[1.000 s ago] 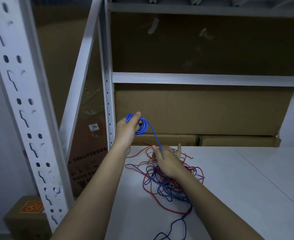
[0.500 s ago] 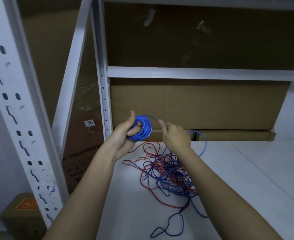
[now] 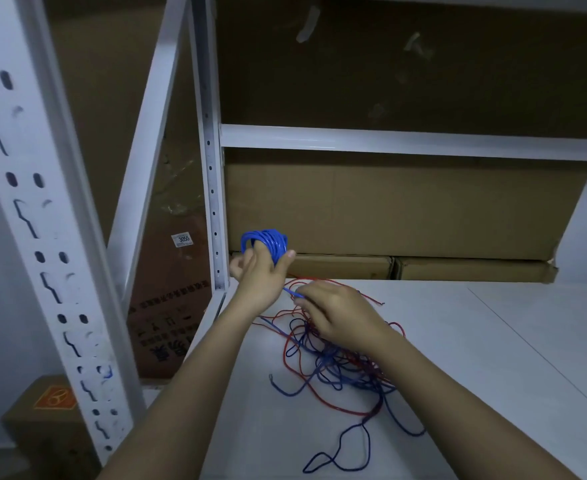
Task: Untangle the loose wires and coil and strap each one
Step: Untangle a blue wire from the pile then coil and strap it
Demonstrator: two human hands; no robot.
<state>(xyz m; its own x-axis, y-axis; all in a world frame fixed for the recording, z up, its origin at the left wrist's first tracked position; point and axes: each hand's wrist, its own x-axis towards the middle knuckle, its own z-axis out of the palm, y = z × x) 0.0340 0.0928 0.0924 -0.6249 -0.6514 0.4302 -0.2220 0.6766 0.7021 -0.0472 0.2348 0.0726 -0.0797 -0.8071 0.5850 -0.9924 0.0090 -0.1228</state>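
Head view. Left hand (image 3: pixel 259 277) raised above the near-left part of the white counter (image 3: pixel 475 341), fingers and thumb curled round a small coil of bright blue wire (image 3: pixel 266 241); coil sits at the top of the hand, thumb tip showing on its right side. A short run of the same blue wire leaves the coil and slants down to the right hand (image 3: pixel 337 315).

Right hand lower and just right of the left wrist, back of hand to the camera, fingers bent and pinching the blue strand at their tips. Hand hovers over the pile.

Loose tangle of thin red and dark blue wires (image 3: pixel 340 362) lies on the counter beneath and in front of the right hand, loops overlapping; which strand lies over which cannot be told. One dark blue loop (image 3: pixel 337 455) trails toward the near edge. A red end (image 3: pixel 371 297) reaches out to the right of the right hand.

Behind: white slotted metal shelf upright (image 3: pixel 212 188) and a horizontal shelf beam (image 3: pixel 406 142). Large brown cardboard boxes (image 3: pixel 389 209) stand at the back of the counter. Left of the upright, a box with a small white label reading 3055 (image 3: pixel 182 239).
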